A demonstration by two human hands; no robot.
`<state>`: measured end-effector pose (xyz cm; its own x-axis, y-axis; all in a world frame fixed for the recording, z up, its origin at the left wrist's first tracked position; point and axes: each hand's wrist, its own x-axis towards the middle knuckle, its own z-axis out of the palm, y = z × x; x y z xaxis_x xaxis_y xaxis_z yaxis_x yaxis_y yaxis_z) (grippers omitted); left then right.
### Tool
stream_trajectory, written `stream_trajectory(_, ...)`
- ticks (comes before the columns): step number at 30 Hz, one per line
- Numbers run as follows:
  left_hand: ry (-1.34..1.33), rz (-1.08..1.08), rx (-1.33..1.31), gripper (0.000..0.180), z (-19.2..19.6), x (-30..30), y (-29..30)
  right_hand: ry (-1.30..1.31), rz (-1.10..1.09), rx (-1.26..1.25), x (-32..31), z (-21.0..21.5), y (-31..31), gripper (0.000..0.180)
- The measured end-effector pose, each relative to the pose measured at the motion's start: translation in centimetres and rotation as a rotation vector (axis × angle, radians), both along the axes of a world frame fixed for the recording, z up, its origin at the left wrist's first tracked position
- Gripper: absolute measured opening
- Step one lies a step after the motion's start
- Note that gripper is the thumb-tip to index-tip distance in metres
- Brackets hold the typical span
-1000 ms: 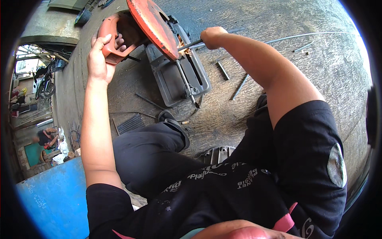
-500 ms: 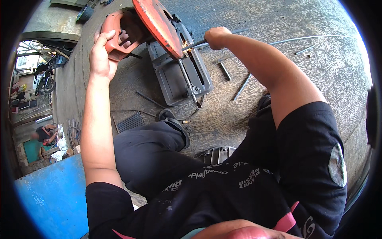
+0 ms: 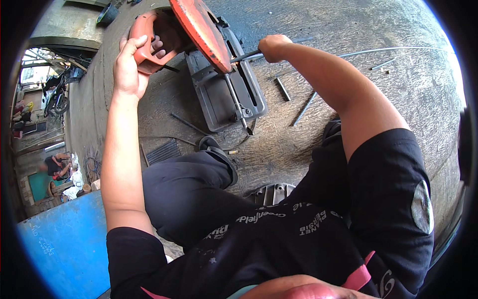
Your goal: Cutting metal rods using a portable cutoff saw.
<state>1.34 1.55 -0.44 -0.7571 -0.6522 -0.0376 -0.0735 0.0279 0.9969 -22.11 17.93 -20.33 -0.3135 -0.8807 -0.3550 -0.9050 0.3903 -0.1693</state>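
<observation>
My left hand [image 3: 127, 72] is wrapped round the orange loop handle [image 3: 141, 34] of a chop saw. The saw's worn orange blade guard [image 3: 201, 37] slants over its dark grey base [image 3: 215, 103], hiding most of the blade. Closed in a fist, my right hand [image 3: 274, 48] grips a thin grey metal rod [image 3: 247, 56]. One end of that rod reaches the saw beside the guard's lower edge; the other sticks out beyond my fist. A threaded clamp screw [image 3: 234, 97] lies along the base on the near side.
Short cut metal pieces [image 3: 282, 88] lie on the rough floor right of the saw. A long thin rod [image 3: 393, 48] stretches to the far right. My shoe [image 3: 213, 145] is near a cable. At left are a blue panel [image 3: 69, 244], a seated person [image 3: 59, 165] and a motorcycle [image 3: 59, 103].
Orange sparks showed where the rod meets the saw; none show now. The handle and guard have shifted very slightly right. Both hands keep their hold.
</observation>
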Motion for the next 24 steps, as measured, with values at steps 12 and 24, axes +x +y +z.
stream_trajectory(12,-0.003,-0.028,0.020,0.050,0.2,-0.1,0.2,0.006,-0.005,-0.018,-0.2,-0.8,-0.3,0.022)
stream_trajectory(24,0.001,-0.029,0.031,0.050,-0.2,-0.1,-0.8,0.022,0.002,0.005,-0.9,-1.1,-0.6,0.022)
